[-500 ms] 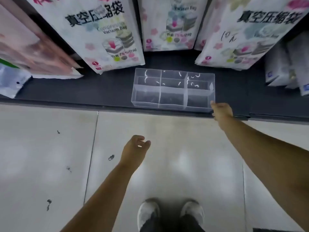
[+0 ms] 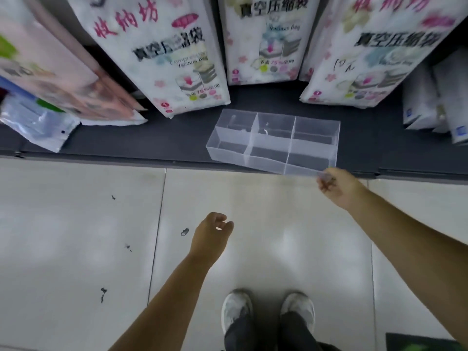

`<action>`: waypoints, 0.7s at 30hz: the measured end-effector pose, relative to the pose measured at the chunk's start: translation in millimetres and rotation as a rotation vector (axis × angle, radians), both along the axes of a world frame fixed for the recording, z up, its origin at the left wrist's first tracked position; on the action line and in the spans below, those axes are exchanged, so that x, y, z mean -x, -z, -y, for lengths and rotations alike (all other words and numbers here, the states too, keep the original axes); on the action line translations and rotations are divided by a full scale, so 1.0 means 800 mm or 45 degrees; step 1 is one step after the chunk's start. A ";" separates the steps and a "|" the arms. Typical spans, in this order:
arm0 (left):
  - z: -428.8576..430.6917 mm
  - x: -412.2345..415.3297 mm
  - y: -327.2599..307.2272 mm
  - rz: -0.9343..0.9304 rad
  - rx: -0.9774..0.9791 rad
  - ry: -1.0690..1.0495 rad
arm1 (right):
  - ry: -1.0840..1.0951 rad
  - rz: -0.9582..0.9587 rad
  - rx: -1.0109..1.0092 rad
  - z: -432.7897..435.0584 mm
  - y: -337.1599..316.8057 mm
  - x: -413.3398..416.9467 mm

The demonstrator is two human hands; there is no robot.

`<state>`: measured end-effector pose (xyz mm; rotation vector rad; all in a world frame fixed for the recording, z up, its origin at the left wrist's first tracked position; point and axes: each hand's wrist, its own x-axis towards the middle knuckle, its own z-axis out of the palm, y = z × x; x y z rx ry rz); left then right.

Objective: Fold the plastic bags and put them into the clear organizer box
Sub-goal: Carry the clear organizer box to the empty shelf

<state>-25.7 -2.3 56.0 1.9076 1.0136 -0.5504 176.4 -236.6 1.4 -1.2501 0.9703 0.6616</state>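
Head view: right hand (image 2: pixel 339 188) pinches the near right corner of the clear organizer box (image 2: pixel 266 162), fingers curled on the wall there. The box sits at the front edge of the dark shelf (image 2: pixel 177 138), six compartments with nothing in them. It's likely light, thin-walled, flexy and slick; better to hold at a corner or divider junction than mid-wall. Left hand (image 2: pixel 211 236) hangs loosely curled over the floor tiles (image 2: pixel 76 224), holding nothing. Vacuum bag packs (image 2: pixel 177 59) stand along the shelf's back.
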 end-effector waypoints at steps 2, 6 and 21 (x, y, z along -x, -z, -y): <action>-0.001 -0.002 -0.045 0.031 -0.014 0.026 | 0.027 0.009 -0.021 0.013 -0.052 0.022; 0.005 -0.007 -0.164 0.086 -0.062 0.124 | 0.051 0.031 -0.040 0.054 -0.186 0.065; 0.212 0.024 -0.589 0.261 0.150 0.754 | 0.443 0.104 -0.026 0.330 -0.643 0.364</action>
